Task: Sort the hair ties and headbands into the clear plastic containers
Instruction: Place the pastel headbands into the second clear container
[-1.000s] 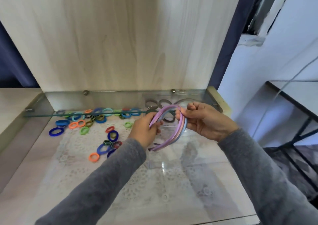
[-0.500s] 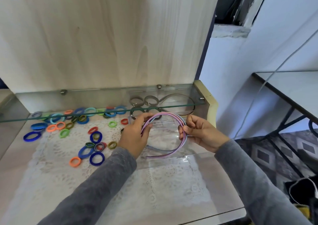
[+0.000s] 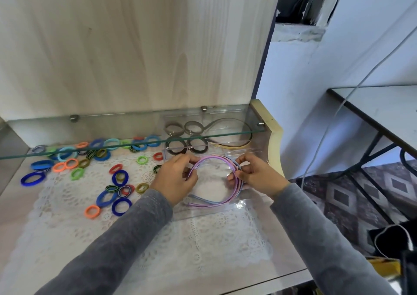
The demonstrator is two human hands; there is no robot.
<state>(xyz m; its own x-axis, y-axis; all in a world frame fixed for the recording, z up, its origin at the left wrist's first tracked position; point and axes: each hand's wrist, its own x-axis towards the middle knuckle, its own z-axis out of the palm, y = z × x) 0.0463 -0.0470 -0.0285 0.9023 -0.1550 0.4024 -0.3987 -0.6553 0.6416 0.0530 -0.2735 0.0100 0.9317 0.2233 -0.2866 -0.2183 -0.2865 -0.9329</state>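
**Mia:** Bright hair ties [image 3: 76,166] lie all over the left side of the lace mat [image 3: 158,238]. None of them are in a box yet.

**Sam:** Next comes the left hand [image 3: 173,179]. What are its fingers doing?

**Mia:** They are curled and pinching the left end of the headbands [image 3: 216,182]. I count about 3 thin bands, pink, purple and blue, held as 1 bunch.

**Sam:** And the right hand [image 3: 257,177]?

**Mia:** Its fingers pinch the right side of the same bunch. So the bands sit between the 2 hands, with the curved top up near the fingertips.

**Sam:** Where is the bunch now?

**Mia:** Low inside the clear plastic container [image 3: 214,211], near its front. The open ends seem to touch the bottom. I think the hands are setting the bands down.

**Sam:** What could go wrong?

**Mia:** The bands are springy. If 1 hand lets go first, they could spread out and pop over the low wall. A band could also stick to a finger and come back out.

**Sam:** And farther right?

**Mia:** Behind the container, under the glass shelf [image 3: 135,145], dark hair ties [image 3: 185,145] and a tan headband [image 3: 232,136] lie in another clear box.
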